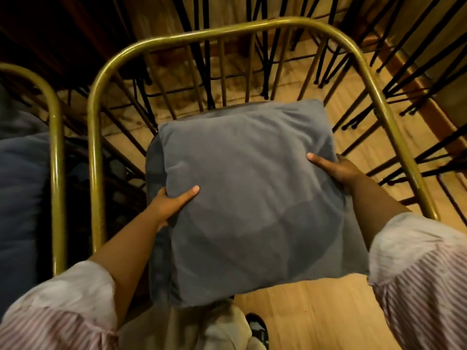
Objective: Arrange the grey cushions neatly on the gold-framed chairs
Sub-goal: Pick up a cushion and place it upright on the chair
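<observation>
A square grey cushion [252,203] fills the middle of the view, held over the seat of a gold-framed chair [227,29] whose curved back rail arches behind it. My left hand [171,202] grips the cushion's left edge, thumb on top. My right hand [336,170] grips its right edge, thumb also on top. The chair's grey seat [154,173] shows along the cushion's left side and far edge. A second gold-framed chair [54,137] stands at the left, with a grey cushion [20,198] on it.
Black metal legs [394,79] of other furniture crowd the wooden floor [316,314] behind and to the right of the chair. My shoe [257,329] and light trousers show at the bottom edge.
</observation>
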